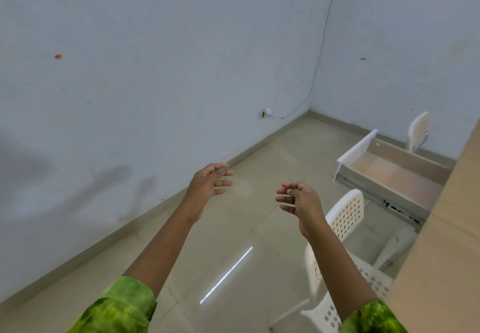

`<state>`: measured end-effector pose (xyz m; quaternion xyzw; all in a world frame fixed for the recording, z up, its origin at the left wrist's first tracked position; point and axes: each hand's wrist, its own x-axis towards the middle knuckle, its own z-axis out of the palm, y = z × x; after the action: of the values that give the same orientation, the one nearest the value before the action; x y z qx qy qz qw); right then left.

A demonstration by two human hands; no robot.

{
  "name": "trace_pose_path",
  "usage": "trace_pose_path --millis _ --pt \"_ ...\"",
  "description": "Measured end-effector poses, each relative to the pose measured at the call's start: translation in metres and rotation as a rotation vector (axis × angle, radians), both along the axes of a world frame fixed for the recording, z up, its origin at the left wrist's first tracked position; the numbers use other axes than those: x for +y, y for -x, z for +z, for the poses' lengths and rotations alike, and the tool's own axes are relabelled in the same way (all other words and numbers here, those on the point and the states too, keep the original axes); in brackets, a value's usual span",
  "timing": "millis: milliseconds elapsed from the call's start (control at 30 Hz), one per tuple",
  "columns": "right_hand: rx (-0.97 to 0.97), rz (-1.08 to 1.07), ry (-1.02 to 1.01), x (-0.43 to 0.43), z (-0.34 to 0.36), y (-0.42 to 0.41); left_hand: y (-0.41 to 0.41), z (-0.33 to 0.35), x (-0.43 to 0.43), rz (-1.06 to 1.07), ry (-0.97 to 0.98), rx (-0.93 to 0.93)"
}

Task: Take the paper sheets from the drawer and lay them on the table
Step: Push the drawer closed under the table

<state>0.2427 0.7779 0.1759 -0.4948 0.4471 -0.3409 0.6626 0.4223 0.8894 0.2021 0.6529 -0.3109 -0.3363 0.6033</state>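
Both empty: left grip (pixel 205 187) and right grip (pixel 301 200) hung loosely spread. The drawer (pixel 397 176) sat open at three o'clock; reaching blind could clip the chair (pixel 345 215).

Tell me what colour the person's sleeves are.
They are mottled green fabric sleeves, clearest in the head view.

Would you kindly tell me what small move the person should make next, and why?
Probably turn right and reach the right hand toward the drawer. It and the left hand are empty, over the floor, while the drawer stands pulled out from under the table. No sheets show in its visible part, so a closer look comes first.
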Motion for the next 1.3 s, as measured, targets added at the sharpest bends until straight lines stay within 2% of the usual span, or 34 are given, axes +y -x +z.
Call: trace_pose_path --millis 333,700,933,1300 --pt "0.034 -0.154 -0.013 -0.133 -0.007 -0.075 -0.087 -0.009 -0.163 -0.158 -0.017 0.013" --pt "0.019 -0.535 -0.059 -0.245 -0.016 -0.13 -0.167 -0.022 -0.339 -0.484 -0.07 0.002" --pt "0.024 -0.741 -0.093 -0.315 -0.03 -0.13 -0.156 -0.04 -0.453 -0.678 -0.102 0.048" --pt "0.017 -1.017 -0.206 -0.449 -0.057 -0.073 -0.078 -0.069 -0.645 -0.934 -0.235 -0.003"
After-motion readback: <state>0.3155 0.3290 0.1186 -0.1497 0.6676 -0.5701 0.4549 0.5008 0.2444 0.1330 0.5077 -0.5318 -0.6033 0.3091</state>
